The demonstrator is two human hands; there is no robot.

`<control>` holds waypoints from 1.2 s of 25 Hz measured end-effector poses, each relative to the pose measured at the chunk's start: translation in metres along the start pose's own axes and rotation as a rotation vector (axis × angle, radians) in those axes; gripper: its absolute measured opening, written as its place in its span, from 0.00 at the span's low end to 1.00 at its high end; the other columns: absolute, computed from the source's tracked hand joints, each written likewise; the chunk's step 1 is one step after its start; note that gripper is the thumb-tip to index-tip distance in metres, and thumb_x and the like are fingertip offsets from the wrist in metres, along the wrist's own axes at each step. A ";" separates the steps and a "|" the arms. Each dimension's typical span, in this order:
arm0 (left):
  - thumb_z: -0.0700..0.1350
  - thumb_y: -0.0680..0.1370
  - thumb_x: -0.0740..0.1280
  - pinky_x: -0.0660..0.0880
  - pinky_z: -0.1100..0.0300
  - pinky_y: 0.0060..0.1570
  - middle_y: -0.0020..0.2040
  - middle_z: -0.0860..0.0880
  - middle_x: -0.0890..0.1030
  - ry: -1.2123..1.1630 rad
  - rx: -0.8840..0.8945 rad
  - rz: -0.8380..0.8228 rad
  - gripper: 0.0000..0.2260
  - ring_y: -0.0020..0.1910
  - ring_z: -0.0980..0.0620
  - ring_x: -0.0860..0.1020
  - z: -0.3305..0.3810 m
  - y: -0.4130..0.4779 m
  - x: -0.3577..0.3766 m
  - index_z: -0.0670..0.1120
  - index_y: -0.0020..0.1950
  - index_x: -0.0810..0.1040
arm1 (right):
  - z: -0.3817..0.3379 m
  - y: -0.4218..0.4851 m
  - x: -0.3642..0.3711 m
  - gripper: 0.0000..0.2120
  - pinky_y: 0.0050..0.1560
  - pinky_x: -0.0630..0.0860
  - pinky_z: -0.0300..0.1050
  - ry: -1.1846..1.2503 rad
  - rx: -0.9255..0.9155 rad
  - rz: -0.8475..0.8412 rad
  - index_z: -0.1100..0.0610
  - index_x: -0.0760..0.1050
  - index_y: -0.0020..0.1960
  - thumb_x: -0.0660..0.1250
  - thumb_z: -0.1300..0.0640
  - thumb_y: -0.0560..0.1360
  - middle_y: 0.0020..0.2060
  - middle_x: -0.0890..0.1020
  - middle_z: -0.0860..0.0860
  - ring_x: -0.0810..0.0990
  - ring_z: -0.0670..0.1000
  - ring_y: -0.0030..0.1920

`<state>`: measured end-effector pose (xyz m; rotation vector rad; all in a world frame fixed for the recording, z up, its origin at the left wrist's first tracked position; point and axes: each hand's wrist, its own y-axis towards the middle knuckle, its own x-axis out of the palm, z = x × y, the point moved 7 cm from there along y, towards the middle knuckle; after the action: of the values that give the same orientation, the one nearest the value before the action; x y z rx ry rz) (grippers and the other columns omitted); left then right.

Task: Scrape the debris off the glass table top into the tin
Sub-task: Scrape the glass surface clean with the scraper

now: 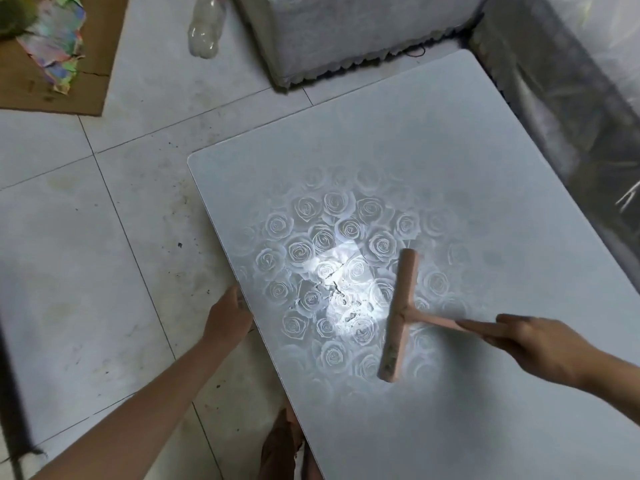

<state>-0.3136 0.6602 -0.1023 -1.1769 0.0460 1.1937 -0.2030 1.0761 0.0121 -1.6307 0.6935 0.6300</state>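
Cardboard [107, 46] is laid at far left, the left hand [228, 317] is set against the rounded edge of the rose-patterned glass table top [450, 150], its grip not discernible, flaky debris [346, 306] is scattered at centre, and the T-shaped wooden scraper [398, 317] is clasped by its handle in the curled right hand [540, 344].

A glass table [450, 168] printed with roses fills the view. The right hand [540, 344] grips the handle of a T-shaped wooden scraper [398, 317], whose bar lies near the table's middle. Pale debris [341, 306] sits just left of the bar. The left hand [228, 317] touches the table's left edge, fingertips hidden. Beyond the table's far-left corner a bottle [206, 29] lies on the floor.
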 end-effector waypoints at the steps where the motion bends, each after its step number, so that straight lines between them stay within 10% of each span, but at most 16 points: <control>1: 0.34 0.76 0.58 0.68 0.58 0.50 0.57 0.46 0.78 -0.017 -0.002 0.018 0.19 0.56 0.45 0.75 -0.001 0.001 0.002 0.43 0.67 0.71 | -0.008 0.010 0.003 0.23 0.40 0.68 0.34 -0.010 -0.034 -0.004 0.24 0.44 0.68 0.50 0.46 0.81 0.40 0.68 0.41 0.73 0.44 0.41; 12: 0.33 0.77 0.60 0.64 0.61 0.54 0.67 0.38 0.71 0.015 0.063 0.070 0.19 0.65 0.41 0.70 0.016 -0.057 -0.018 0.37 0.68 0.70 | -0.101 -0.003 -0.071 0.24 0.40 0.66 0.43 -0.258 -0.134 0.026 0.25 0.50 0.69 0.51 0.50 0.81 0.40 0.69 0.45 0.79 0.53 0.48; 21: 0.39 0.78 0.59 0.64 0.59 0.66 0.71 0.43 0.68 0.087 0.133 0.073 0.17 0.69 0.46 0.68 -0.010 -0.159 -0.055 0.45 0.67 0.72 | -0.232 -0.063 -0.090 0.14 0.40 0.65 0.43 -0.408 -0.182 0.146 0.47 0.69 0.66 0.55 0.52 0.81 0.52 0.78 0.52 0.79 0.56 0.53; 30: 0.41 0.79 0.59 0.67 0.58 0.66 0.70 0.47 0.72 -0.095 0.003 0.293 0.20 0.67 0.47 0.71 -0.158 -0.272 -0.147 0.46 0.72 0.68 | -0.395 -0.121 -0.081 0.17 0.41 0.69 0.44 -0.515 -0.453 0.236 0.40 0.65 0.66 0.58 0.54 0.79 0.49 0.78 0.50 0.79 0.55 0.50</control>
<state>-0.0964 0.4739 0.0951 -1.1348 0.1523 1.5051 -0.1575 0.7097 0.2147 -1.6969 0.3745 1.3996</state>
